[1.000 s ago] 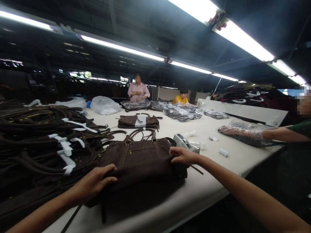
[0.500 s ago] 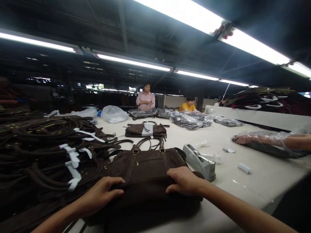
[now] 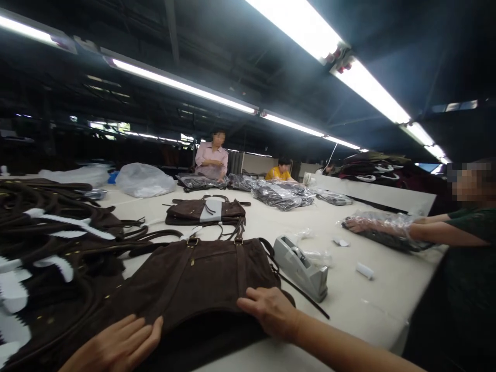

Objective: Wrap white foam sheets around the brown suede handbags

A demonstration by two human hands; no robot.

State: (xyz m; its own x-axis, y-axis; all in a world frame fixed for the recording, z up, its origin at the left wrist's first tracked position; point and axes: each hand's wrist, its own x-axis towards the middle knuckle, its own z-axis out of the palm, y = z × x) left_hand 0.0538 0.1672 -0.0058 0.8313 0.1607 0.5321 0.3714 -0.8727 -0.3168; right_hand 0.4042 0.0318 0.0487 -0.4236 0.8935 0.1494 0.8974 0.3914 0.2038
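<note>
Both hands lie flat with fingers spread, gripping nothing: the left hand and right hand press the near edge of the brown suede bag on the white table. A grey tape dispenser sits just beside the bag, with piled bags opposite.

Bare table right of the tape dispenser; stacked bags crowding the left.

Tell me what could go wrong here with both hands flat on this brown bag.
The bag's thin strap trails beside the tape dispenser; pulling the brown bag could drag the dispenser along. The left hand rests near the pile of bags, whose loose handles might snag. The right hand presses the bag's near edge, which may crease.
</note>
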